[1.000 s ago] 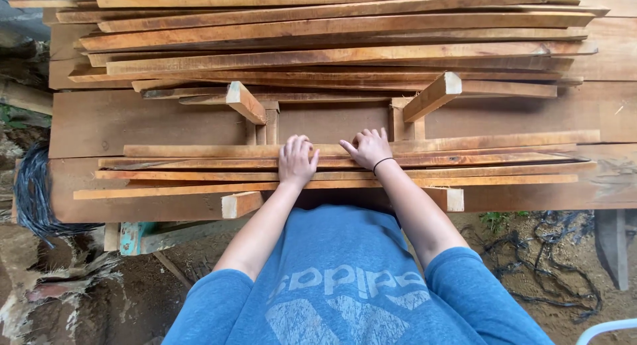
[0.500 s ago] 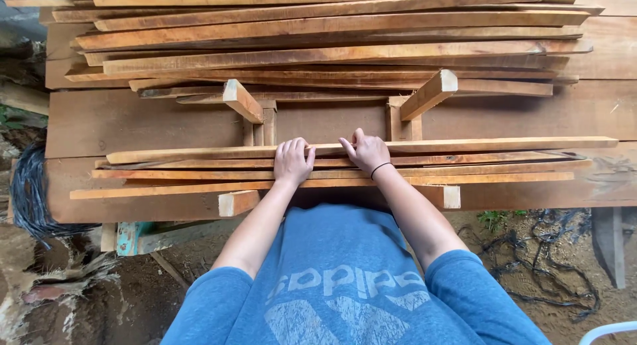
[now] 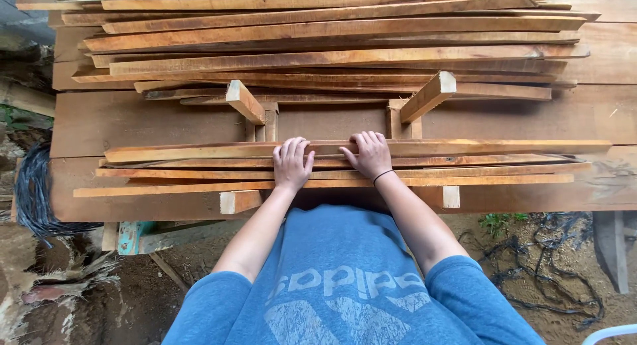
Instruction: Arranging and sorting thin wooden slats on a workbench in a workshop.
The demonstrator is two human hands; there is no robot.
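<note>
Several long thin wooden slats (image 3: 464, 160) lie side by side across the near part of a bench of wide planks (image 3: 133, 119). My left hand (image 3: 290, 164) and my right hand (image 3: 369, 156) rest palm down on them, close together at the middle. The fingers of both hands hook over the far edge of the farthest slat (image 3: 504, 146), the widest of the group. A dark band circles my right wrist. My blue shirt fills the bottom of the view.
A tall pile of similar slats (image 3: 332, 33) fills the back of the bench. Two short wooden blocks (image 3: 244, 101) (image 3: 428, 95) stick up at angles between pile and near slats. A coil of black cable (image 3: 33, 192) hangs left; tangled cables (image 3: 544, 265) lie on the dirt right.
My fingers were spread a second ago and have since closed over the far slat. That slat has slid a little to the left and sits slightly skewed.
</note>
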